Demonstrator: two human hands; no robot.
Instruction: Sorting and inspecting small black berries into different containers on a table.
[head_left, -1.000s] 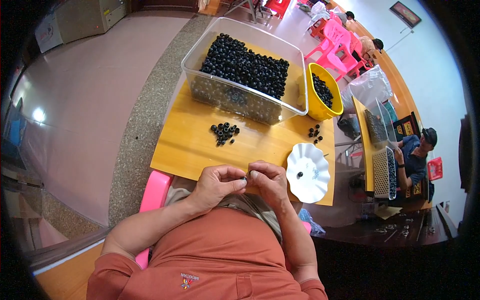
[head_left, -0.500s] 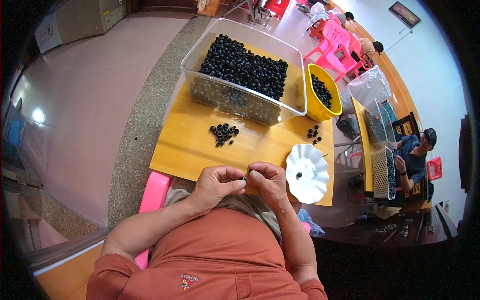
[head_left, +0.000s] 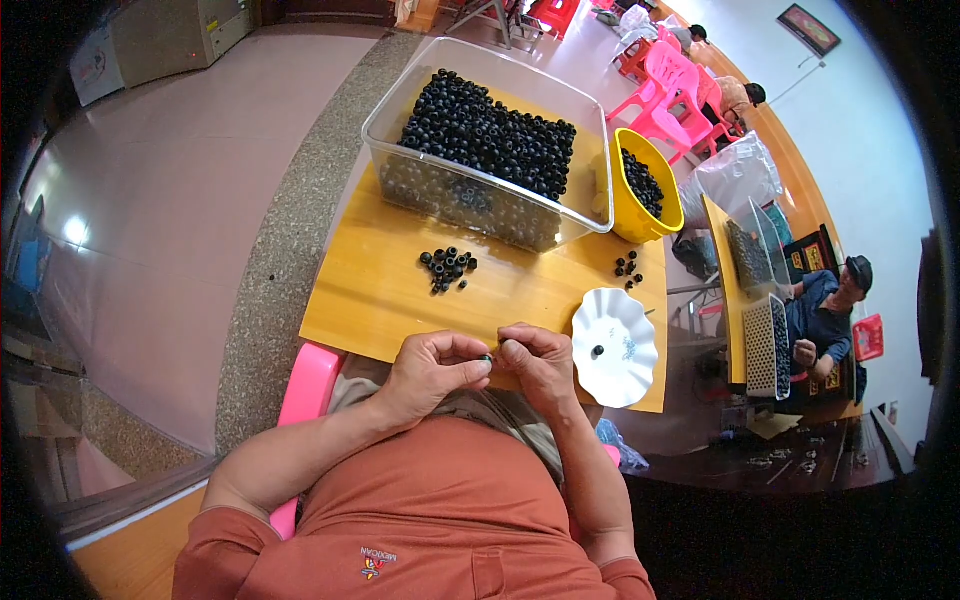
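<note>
My left hand [head_left: 436, 372] pinches a small dark bead [head_left: 487, 358] with a greenish glint between thumb and forefinger, at the near edge of the table. Close by on its right, my right hand [head_left: 540, 366] is closed in a pinch; a tiny dark bit shows at its fingertips, too small to name. Beyond the hands lies a loose pile of black beads [head_left: 448, 266]. To the right stands a white scalloped plate [head_left: 625, 375] with one black bead [head_left: 598, 351] on it.
A clear plastic bin [head_left: 480, 215] of black beads stands at the table's back. Beside it are a yellow tub [head_left: 640, 222] of beads and several loose beads [head_left: 627, 268]. Another person [head_left: 825, 315] sits at right by a perforated basket [head_left: 766, 350]. Pink chairs [head_left: 672, 90] stand behind.
My hands hold nearly the same pose, with only a slight shift at the right fingertips. The other person's raised hand has come down.
</note>
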